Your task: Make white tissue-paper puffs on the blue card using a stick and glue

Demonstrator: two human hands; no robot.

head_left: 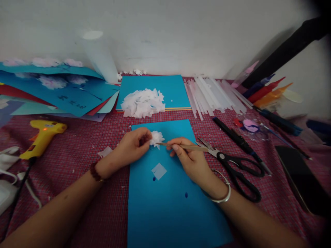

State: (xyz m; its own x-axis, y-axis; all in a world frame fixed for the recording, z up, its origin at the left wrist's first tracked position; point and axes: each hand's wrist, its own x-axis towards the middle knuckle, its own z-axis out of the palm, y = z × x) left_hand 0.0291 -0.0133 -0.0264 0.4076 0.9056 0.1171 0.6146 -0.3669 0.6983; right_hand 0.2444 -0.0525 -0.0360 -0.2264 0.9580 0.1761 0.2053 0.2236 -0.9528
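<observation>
My right hand (pixel 192 158) is closed around a thin, light-brown wooden stick (pixel 195 147). The stick's narrow tip touches the white paper flower (pixel 157 138) near the top of a blue card sheet (pixel 168 210). At the flower's left edge, my left hand (pixel 133 144) has its thumb and fingers pinched together against the paper. Below the flower lies a small white paper square (pixel 159 171), close to a dark blue dot. A second dot marks the card further right. Just right of my right hand are black-handled scissors (pixel 230 162), blades slightly apart.
A heap of white paper squares (pixel 143 103) sits on stacked blue card (pixel 170 84). White glue sticks (pixel 212 94) lie behind. A yellow glue gun (pixel 42 137) with its light on is left, beside decorated cards (pixel 90 96). Pens (pixel 232 137) and a phone (pixel 301 179) lie right.
</observation>
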